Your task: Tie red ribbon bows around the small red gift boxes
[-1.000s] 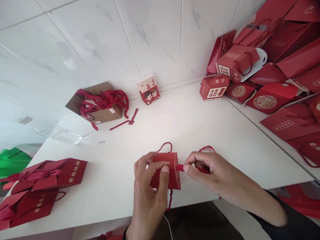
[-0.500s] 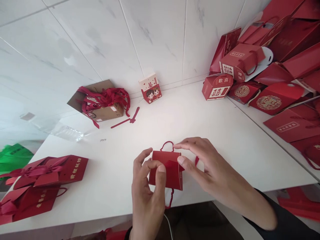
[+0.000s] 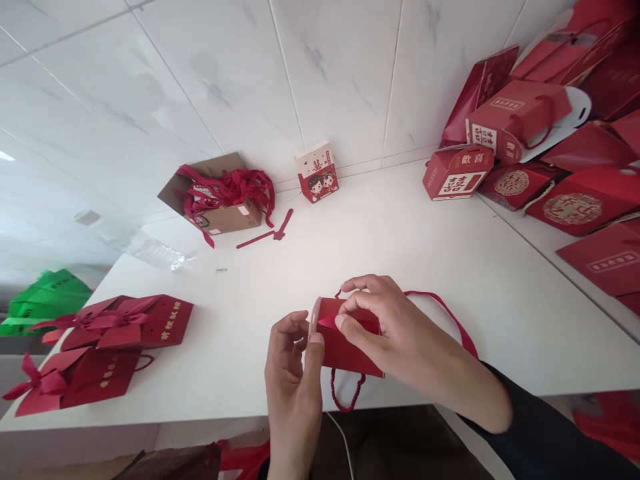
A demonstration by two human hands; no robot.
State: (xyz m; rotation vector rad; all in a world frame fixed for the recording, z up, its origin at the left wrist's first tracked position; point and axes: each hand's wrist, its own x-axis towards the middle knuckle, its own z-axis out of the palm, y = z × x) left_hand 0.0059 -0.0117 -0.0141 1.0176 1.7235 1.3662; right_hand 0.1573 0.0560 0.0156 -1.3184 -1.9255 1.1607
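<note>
Centre: small red paper gift bag (image 3: pixel 350 350), held over the near edge of the white tabletop (image 3: pixel 425 253); whether it rests on the surface or is lifted clear cannot be told. Left hand (image 3: pixel 293 380) pinches the bag's left edge between thumb and fingers. Right hand (image 3: pixel 405 340) lies over the bag's upper front, thumb and forefinger closed on a folded flap there; it hides most of the top. Of the bag's 2 twisted red cord handles, 1 (image 3: pixel 344 407) hangs in full view below the bag, and the other shows only as a short arc behind the right fingers. 1 flat red ribbon (image 3: pixel 453 319) runs out from under the right hand and curves back to the wrist; its end is hidden.

Left of the hands lie 2 flat red paper bags with bows (image 3: pixel 150 323), the nearer one partly cut off by the frame. Beyond them, a stack of green sheets (image 3: pixel 47 303) is cut off at the left edge. At the tiled wall stand 1 open brown cardboard box (image 3: pixel 230 219) filled with tangled red ribbons, 1 loose red ribbon strip (image 3: pixel 263 237) just beside it, and 1 small printed carton with 2 cartoon figures (image 3: pixel 317 175). A clear plastic wrapper (image 3: pixel 155 252) is hard to make out. At right, a pile of red boxes and bags (image 3: pixel 525 120) runs out of frame, so no count is possible.
</note>
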